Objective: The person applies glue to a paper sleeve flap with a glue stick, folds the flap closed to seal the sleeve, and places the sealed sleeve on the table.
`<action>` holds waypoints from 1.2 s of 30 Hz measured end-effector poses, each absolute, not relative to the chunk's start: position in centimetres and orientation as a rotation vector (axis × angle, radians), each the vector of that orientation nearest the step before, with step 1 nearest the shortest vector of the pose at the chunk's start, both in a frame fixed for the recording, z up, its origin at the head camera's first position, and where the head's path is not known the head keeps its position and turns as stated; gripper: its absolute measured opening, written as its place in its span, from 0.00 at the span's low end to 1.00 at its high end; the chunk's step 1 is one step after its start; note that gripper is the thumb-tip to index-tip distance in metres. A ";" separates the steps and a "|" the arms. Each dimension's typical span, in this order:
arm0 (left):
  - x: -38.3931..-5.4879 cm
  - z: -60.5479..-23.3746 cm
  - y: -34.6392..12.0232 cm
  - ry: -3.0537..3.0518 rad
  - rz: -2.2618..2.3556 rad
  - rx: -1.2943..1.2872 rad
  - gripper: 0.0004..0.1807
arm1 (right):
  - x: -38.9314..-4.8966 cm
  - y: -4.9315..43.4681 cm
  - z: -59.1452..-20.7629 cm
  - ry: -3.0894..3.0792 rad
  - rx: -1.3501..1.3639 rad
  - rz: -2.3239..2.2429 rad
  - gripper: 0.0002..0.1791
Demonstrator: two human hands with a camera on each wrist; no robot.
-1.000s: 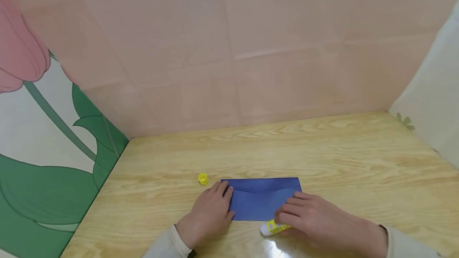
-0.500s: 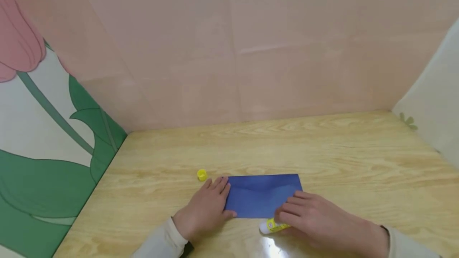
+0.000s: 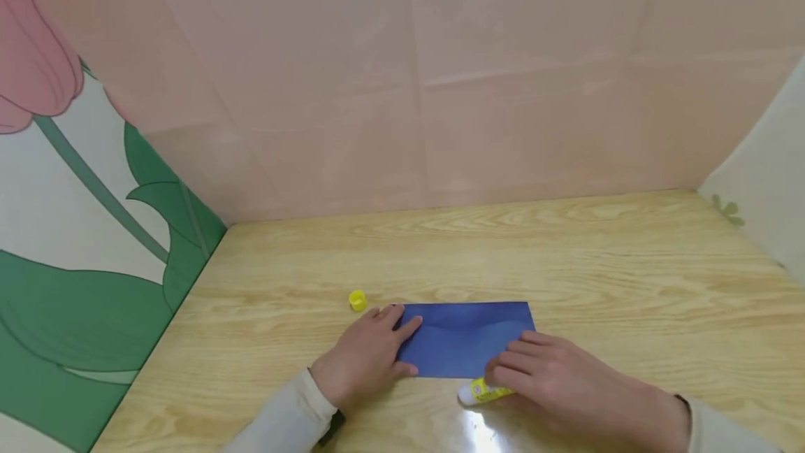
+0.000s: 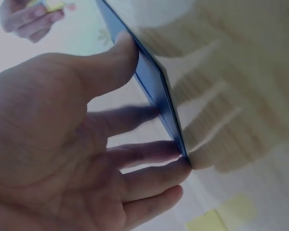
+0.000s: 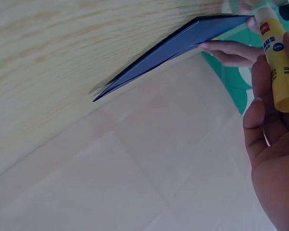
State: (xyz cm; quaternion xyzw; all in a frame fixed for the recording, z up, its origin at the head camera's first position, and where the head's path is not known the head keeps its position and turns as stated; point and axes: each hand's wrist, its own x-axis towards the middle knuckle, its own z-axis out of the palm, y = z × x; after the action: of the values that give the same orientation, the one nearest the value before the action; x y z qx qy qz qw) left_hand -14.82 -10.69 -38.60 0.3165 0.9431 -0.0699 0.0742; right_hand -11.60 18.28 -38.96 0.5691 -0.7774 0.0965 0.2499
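A folded sheet of blue paper (image 3: 468, 338) lies flat on the table. My left hand (image 3: 367, 357) rests on its left end, fingers spread and fairly straight; in the left wrist view, its thumb and fingertips touch the folded paper (image 4: 154, 79). My right hand (image 3: 547, 376) grips a yellow glue stick (image 3: 487, 392) by the paper's near right corner, white end pointing left. The right wrist view shows the uncapped yellow glue stick (image 5: 279, 67) between the thumb and curled fingers. A yellow cap (image 3: 357, 300) stands beyond the left hand, apart from the paper.
The light wood table (image 3: 604, 257) runs back to a pinkish cloth backdrop (image 3: 402, 89). A tulip-patterned cloth (image 3: 82, 243) borders the left side, and a white cloth (image 3: 767, 180) the right. Bright glare (image 3: 481, 432) shows near the front.
My left fingers have shifted at the paper's left end, and the index finger now spreads onto the sheet. The right hand keeps its grip on the glue stick. The head view has shifted slightly.
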 end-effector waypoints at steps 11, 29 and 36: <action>-15.0 -37.9 -9.1 2.751 -0.510 0.933 0.36 | -11.8 18.5 -39.1 -2.094 1.568 0.277 0.10; -15.2 -38.0 -9.4 2.878 -0.361 0.871 0.44 | -11.9 18.3 -38.9 -2.092 1.544 0.262 0.10; -15.4 -38.0 -9.6 2.847 -0.388 0.931 0.42 | -11.7 18.5 -39.0 -2.131 1.523 0.266 0.11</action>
State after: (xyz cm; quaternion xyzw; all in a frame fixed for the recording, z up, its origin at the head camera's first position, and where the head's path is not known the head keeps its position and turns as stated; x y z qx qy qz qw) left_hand -15.39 -9.60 -37.96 0.3076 0.9409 -0.1283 0.0605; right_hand -11.73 18.45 -38.99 0.5600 -0.7833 0.0977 0.2516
